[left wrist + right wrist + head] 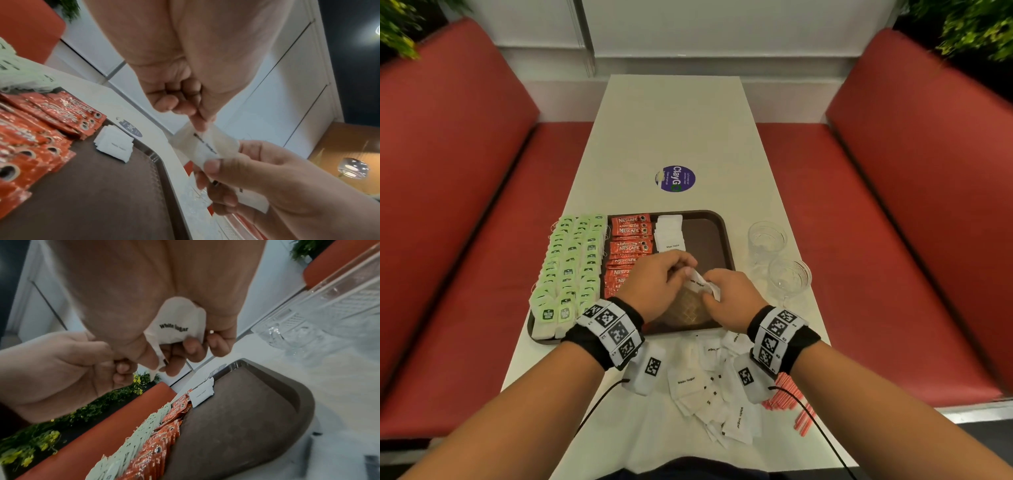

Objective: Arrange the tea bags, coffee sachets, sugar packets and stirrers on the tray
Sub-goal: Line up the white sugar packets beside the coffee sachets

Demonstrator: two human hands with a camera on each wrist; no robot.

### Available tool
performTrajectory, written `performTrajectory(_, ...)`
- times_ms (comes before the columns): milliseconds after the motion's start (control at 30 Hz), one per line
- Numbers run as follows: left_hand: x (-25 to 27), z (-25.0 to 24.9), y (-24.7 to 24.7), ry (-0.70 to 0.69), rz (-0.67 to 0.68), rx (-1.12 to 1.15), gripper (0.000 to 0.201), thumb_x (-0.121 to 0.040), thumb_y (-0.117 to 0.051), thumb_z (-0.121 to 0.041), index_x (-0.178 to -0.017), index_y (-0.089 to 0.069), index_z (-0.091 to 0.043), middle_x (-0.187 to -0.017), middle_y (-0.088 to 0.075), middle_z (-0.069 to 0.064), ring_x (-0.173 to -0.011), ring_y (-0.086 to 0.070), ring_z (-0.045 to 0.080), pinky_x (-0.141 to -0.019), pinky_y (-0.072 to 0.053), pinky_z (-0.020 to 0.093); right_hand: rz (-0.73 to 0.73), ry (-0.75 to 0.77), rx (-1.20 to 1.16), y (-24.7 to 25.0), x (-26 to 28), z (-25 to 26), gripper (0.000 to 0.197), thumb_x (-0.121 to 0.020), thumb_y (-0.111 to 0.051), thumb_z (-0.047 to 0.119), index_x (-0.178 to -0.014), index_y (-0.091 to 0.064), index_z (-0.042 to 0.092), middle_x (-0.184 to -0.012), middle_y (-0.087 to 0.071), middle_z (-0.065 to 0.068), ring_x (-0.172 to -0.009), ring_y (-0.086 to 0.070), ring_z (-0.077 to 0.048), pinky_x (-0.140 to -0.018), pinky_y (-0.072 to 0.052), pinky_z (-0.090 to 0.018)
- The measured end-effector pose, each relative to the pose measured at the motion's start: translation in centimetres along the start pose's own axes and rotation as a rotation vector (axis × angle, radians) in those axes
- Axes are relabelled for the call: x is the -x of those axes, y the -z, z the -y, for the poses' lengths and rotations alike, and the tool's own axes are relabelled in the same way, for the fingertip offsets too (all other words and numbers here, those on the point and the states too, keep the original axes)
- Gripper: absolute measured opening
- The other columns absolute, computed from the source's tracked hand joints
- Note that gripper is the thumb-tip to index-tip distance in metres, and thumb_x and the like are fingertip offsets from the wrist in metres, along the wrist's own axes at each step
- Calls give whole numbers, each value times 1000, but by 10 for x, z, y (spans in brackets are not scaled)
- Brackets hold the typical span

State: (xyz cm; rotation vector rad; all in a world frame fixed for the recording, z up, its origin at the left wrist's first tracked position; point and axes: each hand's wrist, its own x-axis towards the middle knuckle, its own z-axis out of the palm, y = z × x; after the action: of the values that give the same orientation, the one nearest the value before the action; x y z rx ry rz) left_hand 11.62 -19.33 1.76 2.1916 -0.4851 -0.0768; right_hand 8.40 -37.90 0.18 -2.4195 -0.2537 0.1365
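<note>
1. The setting was a booth with red padded benches (pixel 465 192) on either side of a long white table (pixel 674 130), and a brown tray (pixel 717 240) lay at the table's near end.
2. Both hands met above the tray's bare near-right part. The left hand (pixel 657 284) had its fingers curled and pinched the far end of a white sugar packet (pixel 700 282). The right hand (pixel 732 296) gripped a small bunch of the same packets, one of which curved in its palm with the print "White Sugar" showing in the right wrist view.
3. Just beyond the hands, a short overlapping row of placed sugar packets (pixel 669 233) lay at the far middle of the tray.
4. Left of that row ran a full column of red Nescafe sachets (pixel 628 253), and at the tray's far left stood rows of green tea bags (pixel 571 263). These two groups looked finished.
5. The sugar seemed only begun: a loose heap of sugar packets (pixel 709 383) waited on the table near the tray's near edge.
6. The pink stirrers (pixel 787 397) lay untouched on the table at the near right, so that step appeared wholly left to do. The tray's right strip was free for them.
7. Two clear glasses (pixel 777 253) stood on the table right of the tray, and a round purple sticker (pixel 675 179) sat farther along the table.
</note>
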Motion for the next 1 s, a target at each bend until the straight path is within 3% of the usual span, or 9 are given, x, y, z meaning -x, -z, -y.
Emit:
performTrajectory(67,-3,5,5,23,-55,-26,19,-92,-67,-23,-110,-64,-28,-94,-61,-14,-77,-53,-7,-73,-42,18,-10,2,-44,0,-5,-3,14,-94,-56,25,-85,-62,15,-76,-61,-1,-71,-58,-18,-66,-49,-38)
performTrajectory(167,-6,5,12,57,26,-131,24,-90,-71,-28,-113,-63,-29,-87,-50,-19,-72,-45,-12,-65,-33,11,2,-9,-120,1,-12,-4,14,-95,-57,25,-86,-62,16,-75,-61,1,-69,-57,-15,-64,-48,-35)
performTrajectory(267,-9,10,12,98,90,-129,13,-93,-67,-28,-106,-69,-31,-79,-56,-22,-71,-50,-13,-65,-33,10,31,-27,-163,3,-20,-4,13,-96,-56,24,-86,-62,20,-73,-59,7,-67,-55,-10,-61,-44,-27)
performTrajectory(400,-22,24,11,191,86,-156,4,-92,-69,-30,-94,-70,-27,-71,-60,-16,-65,-53,-4,-61,-36,15,65,-98,-187,7,-26,-4,17,-92,-56,19,-109,-52,19,-93,-63,0,-78,-60,-15,-71,-49,-31)
performTrajectory(500,-41,45,12,326,16,-215,10,-88,-73,-31,-91,-71,-22,-79,-67,-8,-76,-62,10,-72,-50,27,77,-158,-209,9,-27,-7,22,-85,-55,9,-97,-37,15,-85,-48,-4,-68,-44,-16,-61,-41,-31)
performTrajectory(600,-61,60,11,463,-21,-236,18,-84,-77,-28,-95,-64,-24,-82,-66,-5,-78,-62,14,-77,-51,30,32,-152,-130,9,-29,-12,21,-83,-55,5,-82,-37,15,-80,-41,0,-67,-36,-13,-61,-33,-28)
performTrajectory(833,-96,75,-2,552,12,-359,21,-83,-77,-25,-91,-58,-23,-94,-63,0,-87,-59,22,-73,-44,30,-13,-203,-183,9,-30,-23,7,-87,-59,17,-85,-56,11,-82,-65,-6,-77,-65,-23,-71,-55,-38)
performTrajectory(933,-104,78,-6,536,64,-421,14,-85,-75,-27,-82,-61,-23,-92,-66,0,-87,-61,22,-73,-45,30,-6,-207,-218,10,-29,-24,9,-91,-60,22,-88,-58,14,-81,-68,-5,-76,-68,-22,-73,-59,-43)
performTrajectory(1000,-108,79,-8,546,96,-481,11,-86,-72,-28,-88,-68,-18,-95,-69,3,-90,-64,24,-76,-50,32,1,-210,-225,10,-29,-24,7,-91,-60,19,-89,-59,14,-82,-69,-4,-74,-69,-19,-74,-59,-42)
